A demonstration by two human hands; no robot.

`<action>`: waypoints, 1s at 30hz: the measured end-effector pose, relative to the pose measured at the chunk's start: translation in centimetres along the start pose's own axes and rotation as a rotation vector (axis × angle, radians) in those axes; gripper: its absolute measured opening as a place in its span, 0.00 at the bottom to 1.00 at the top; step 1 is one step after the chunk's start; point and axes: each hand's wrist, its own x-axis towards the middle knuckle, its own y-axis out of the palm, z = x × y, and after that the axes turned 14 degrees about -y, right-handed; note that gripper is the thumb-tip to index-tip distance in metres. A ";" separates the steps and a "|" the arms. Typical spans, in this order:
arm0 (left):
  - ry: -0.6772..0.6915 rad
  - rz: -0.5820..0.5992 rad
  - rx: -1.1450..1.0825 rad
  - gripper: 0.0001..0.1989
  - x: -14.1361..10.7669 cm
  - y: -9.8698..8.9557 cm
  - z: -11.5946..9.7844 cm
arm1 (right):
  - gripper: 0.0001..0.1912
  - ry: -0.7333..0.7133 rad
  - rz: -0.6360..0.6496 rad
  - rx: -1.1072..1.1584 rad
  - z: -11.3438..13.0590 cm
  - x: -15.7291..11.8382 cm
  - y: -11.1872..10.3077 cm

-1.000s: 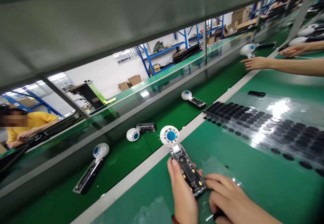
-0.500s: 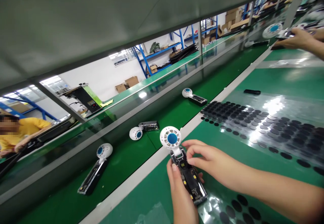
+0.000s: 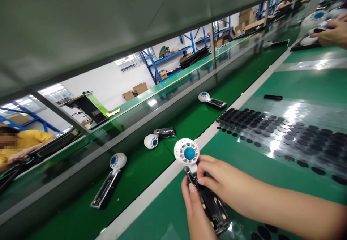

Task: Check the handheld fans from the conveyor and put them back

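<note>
My left hand (image 3: 197, 209) is wrapped round the black body of a small handheld fan (image 3: 215, 207), thumb along its near side. The fan has a round white head with a blue centre and is tilted, head up and to the left. Circuit parts and small yellow squares show on the open body. At the top of the body, just below the neck, the fingertips of my right hand (image 3: 218, 176) are pinched together against it. Whatever lies between those fingertips is hidden. Beneath my right forearm, a sheet with black round stickers (image 3: 264, 232) is partly covered.
Several similar fans, one at the near left (image 3: 107, 187), lie on the green conveyor belt (image 3: 146, 175). A clear sheet of black round stickers (image 3: 284, 135) covers the bench at right, with a black strip (image 3: 273, 97) beyond. A co-worker's hand (image 3: 337, 32) holds parts at upper right.
My right fingertips have closed in on the top of the fan's body, covering the part visible there before. The fans on the belt have shifted slightly right. The co-worker's hand moved right.
</note>
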 end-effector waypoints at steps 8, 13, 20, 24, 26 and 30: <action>0.045 -0.028 -0.055 0.19 0.8 0.0 0.5 | 0.10 -0.049 -0.046 0.031 -0.4 -0.2 0.6; 0.057 -0.034 -0.067 0.18 0.8 0.2 0.4 | 0.10 -0.070 -0.097 0.023 -0.7 -0.6 1.0; -0.041 0.002 -0.065 0.18 0.1 0.3 -0.1 | 0.07 -0.066 -0.163 0.015 -1.3 -0.7 1.8; 0.065 -0.050 -0.090 0.14 0.4 0.5 0.2 | 0.07 -0.082 -0.196 0.031 -1.5 -0.9 2.1; 0.072 -0.052 -0.118 0.14 0.6 0.5 0.3 | 0.07 -0.101 -0.214 0.042 -1.6 -1.0 2.2; 0.002 -0.030 -0.118 0.17 0.7 0.1 0.6 | 0.14 -0.056 -0.235 0.219 -2.3 -1.0 2.4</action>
